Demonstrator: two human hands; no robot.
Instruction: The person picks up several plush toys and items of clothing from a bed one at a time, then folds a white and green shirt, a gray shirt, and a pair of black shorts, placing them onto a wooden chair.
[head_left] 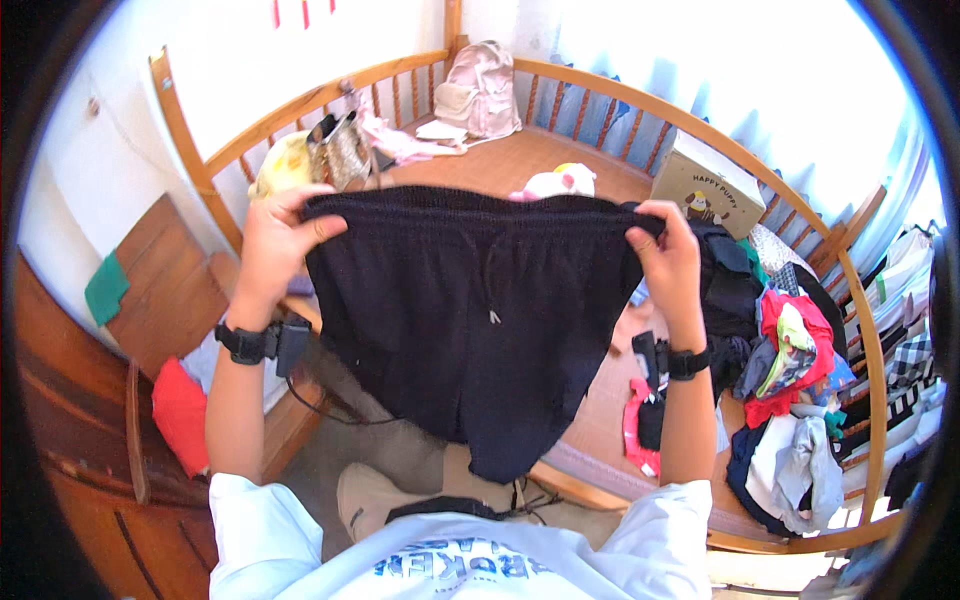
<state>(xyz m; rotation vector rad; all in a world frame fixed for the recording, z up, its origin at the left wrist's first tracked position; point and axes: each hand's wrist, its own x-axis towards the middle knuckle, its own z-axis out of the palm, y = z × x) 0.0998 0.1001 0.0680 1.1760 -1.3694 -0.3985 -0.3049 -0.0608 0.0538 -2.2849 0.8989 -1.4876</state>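
A pair of black shorts [470, 320] hangs stretched out in front of me, with its elastic waistband at the top and a drawstring at the middle. My left hand [285, 235] pinches one end of the waistband, thumb in front and fingers behind. At the other end, my right hand [665, 245] grips the waistband the same way. The legs of the shorts dangle over the bed's near edge and the floor. Each of my wrists wears a black strap with a small device on it.
A wooden bed [590, 150] with railings lies ahead. On it are a pink backpack [480, 90], a handbag [340, 150], a plush toy [560, 183], a cardboard box [708, 185] and a heap of clothes [795, 350] at right. Wooden furniture [80, 380] stands left, beside red cloth [180, 415].
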